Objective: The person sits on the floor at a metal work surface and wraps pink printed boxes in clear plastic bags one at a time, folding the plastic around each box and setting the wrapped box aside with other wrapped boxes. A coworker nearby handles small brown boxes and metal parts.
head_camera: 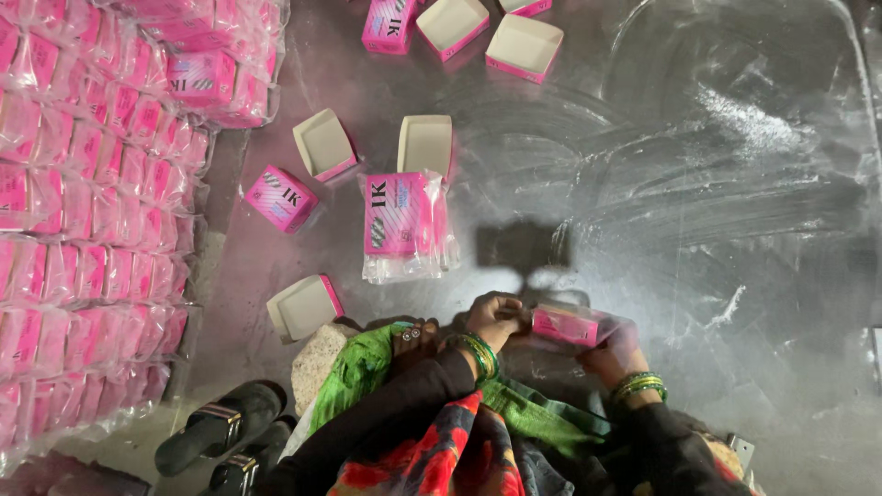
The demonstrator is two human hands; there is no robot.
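Scuffed grey metal sheeting (717, 184) serves as the work surface, with a big stack of plastic-wrapped pink packs (83, 211) banked along its left side. Both hands meet low in the middle of the view over one small pink box (567, 325): the left hand (493, 319) pinches its left end, and the right hand (614, 351) cups the right end from below, fingers closed around it. It looks like thin card in a clear film sleeve (light, easily dented, and a little slippery), so holding it by the short ends seems safest. Counted on the sheet: five open white-lined trays, the nearest (304, 307) near the left elbow; three closed pink boxes lying loose, one (281, 198) tilted; and one film-wrapped bundle (404, 223) just above the hands.
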